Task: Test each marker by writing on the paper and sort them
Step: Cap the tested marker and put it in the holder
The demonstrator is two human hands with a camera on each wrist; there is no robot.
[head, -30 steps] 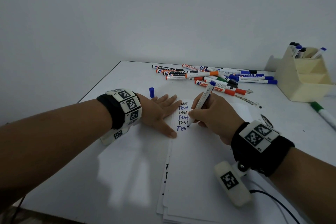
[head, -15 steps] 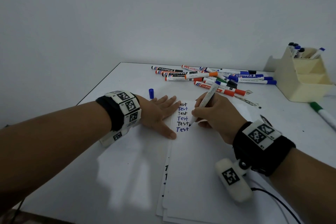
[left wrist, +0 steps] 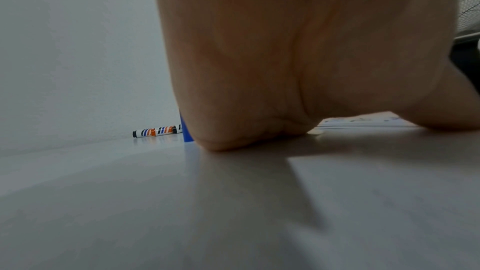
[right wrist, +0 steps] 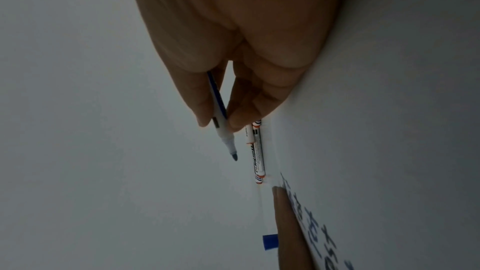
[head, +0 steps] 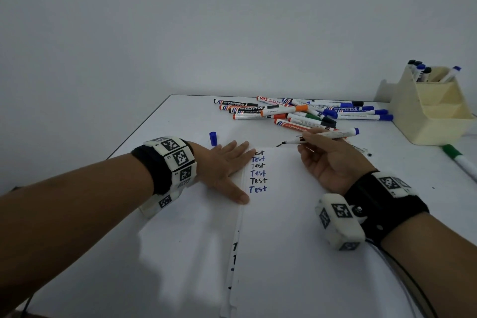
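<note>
The right hand (head: pixel 333 162) pinches the uncapped blue marker (head: pixel 322 135), tip lifted off the paper (head: pixel 296 227) and pointing toward the left hand (head: pixel 224 165), which lies flat with fingers straight, pinning the sheet's edge. Beside its thumb run six lines of "Test" (head: pixel 258 171), three black, three blue, so this pen looks proven. Next it needs recapping: one loose blue cap (head: pixel 212 138) stands just beyond the left hand on the tabletop (head: pixel 154 253). Beyond the right hand lies the untested pile (head: pixel 296 111), a dozen or so. Farther off, the cream holder (head: pixel 433 121) keeps about five sorted markers, one green marker (head: pixel 459 159) beside it.
</note>
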